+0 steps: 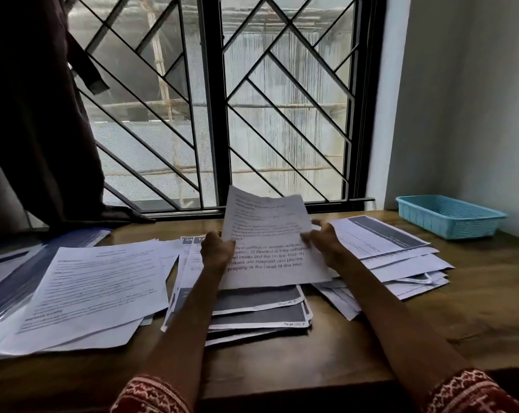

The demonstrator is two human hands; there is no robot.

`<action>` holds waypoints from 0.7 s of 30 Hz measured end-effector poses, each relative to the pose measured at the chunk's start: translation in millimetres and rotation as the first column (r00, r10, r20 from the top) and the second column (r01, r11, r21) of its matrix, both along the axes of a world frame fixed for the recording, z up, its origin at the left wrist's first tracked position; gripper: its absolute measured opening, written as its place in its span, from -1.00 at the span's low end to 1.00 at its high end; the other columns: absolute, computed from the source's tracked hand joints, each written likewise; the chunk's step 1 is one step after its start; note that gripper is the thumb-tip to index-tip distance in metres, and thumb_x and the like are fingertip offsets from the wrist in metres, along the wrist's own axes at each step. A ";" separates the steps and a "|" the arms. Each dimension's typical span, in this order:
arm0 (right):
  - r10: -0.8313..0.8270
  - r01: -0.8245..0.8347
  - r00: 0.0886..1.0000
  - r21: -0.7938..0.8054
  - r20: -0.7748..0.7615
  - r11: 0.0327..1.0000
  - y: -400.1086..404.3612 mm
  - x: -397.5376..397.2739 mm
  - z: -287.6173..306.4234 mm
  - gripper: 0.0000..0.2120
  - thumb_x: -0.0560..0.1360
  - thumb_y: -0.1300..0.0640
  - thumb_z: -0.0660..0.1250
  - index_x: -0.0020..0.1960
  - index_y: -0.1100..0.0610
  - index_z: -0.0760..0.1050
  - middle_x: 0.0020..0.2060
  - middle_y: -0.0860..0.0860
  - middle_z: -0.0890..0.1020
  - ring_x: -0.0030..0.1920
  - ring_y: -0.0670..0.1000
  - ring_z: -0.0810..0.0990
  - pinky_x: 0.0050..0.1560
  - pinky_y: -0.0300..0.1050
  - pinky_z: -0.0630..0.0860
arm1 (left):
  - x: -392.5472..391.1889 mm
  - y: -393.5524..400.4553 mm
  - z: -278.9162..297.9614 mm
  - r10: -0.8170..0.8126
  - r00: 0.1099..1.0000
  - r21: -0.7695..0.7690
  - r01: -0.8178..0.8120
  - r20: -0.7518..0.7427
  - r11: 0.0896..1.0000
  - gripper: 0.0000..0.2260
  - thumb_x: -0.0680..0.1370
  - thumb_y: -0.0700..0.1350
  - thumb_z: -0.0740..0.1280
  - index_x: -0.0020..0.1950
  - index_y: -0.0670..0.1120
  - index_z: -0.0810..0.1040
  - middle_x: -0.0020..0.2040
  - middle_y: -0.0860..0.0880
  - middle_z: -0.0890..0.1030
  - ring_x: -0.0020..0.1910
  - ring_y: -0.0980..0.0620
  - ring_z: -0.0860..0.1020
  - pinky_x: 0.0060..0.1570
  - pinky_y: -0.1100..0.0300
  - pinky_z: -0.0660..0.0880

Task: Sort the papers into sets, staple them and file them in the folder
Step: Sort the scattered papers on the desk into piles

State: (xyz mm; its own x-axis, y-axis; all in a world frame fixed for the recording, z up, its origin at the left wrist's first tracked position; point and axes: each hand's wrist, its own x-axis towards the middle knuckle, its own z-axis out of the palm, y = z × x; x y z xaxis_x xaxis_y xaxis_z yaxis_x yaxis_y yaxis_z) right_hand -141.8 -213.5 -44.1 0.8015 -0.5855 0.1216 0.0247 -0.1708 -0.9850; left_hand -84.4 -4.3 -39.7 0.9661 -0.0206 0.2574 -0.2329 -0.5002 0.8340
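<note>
A printed sheet (267, 234) is lifted upright above the middle of the wooden desk. My left hand (216, 251) grips its left edge and my right hand (325, 241) pinches its right edge. Under it lies a pile of papers with dark bands (258, 311). To the left spreads a pile of text pages (94, 293). Another fanned pile with a dark header (392, 251) lies to the right, behind my right hand. A folder with a clear plastic cover (11, 281) lies at the far left, partly under the text pages.
A light blue plastic basket (449, 216) stands at the back right corner by the wall. A barred window runs along the desk's far edge, with a dark curtain (35, 114) hanging at the left. Bare desk wood (282, 362) shows at the front.
</note>
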 end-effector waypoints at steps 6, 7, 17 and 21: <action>-0.081 0.035 0.993 -0.436 -0.086 0.899 2.3 2.1 -10.2 -0.45 0.40 0.35 0.30 0.37 0.21 0.28 0.13 0.24 0.57 0.11 0.22 0.55 0.06 0.00 0.48 | 2.5 7.5 -5.2 0.045 0.998 0.385 -0.025 -0.042 0.923 -0.65 0.46 -0.14 0.36 0.24 -0.14 0.48 0.23 -0.14 0.51 0.24 -0.14 0.46 0.19 0.01 0.40; -0.074 0.024 0.993 -0.453 -0.092 0.891 3.0 2.0 -11.4 -0.45 0.39 0.34 0.31 0.37 0.21 0.28 0.13 0.24 0.57 0.12 0.22 0.55 0.07 0.01 0.48 | 3.6 10.7 -5.8 0.079 0.995 0.428 -0.048 -0.056 0.902 -0.63 0.48 -0.12 0.35 0.27 -0.13 0.44 0.27 -0.15 0.47 0.29 -0.16 0.40 0.26 -0.07 0.33; -0.011 -0.019 0.998 -0.454 -0.063 0.891 -0.7 3.7 -17.2 -0.41 0.38 0.38 0.36 0.37 0.21 0.29 0.11 0.24 0.59 0.00 0.15 0.58 0.02 -0.04 0.50 | 3.1 18.2 -2.5 0.109 0.979 0.496 -0.009 -0.172 0.868 -0.47 0.50 -0.06 0.35 0.39 -0.18 0.28 0.38 -0.23 0.27 0.39 -0.23 0.20 0.32 -0.22 0.21; -0.043 0.055 0.998 -0.385 0.040 0.921 -2.5 3.7 -14.8 -0.44 0.40 0.39 0.39 0.36 0.24 0.33 0.08 0.28 0.61 -0.09 0.04 0.54 -0.02 -0.09 0.49 | 2.2 13.5 -3.7 0.062 0.989 0.497 0.015 -0.138 0.868 -0.53 0.50 -0.16 0.33 0.38 -0.15 0.29 0.37 -0.19 0.29 0.37 -0.19 0.24 0.28 -0.14 0.30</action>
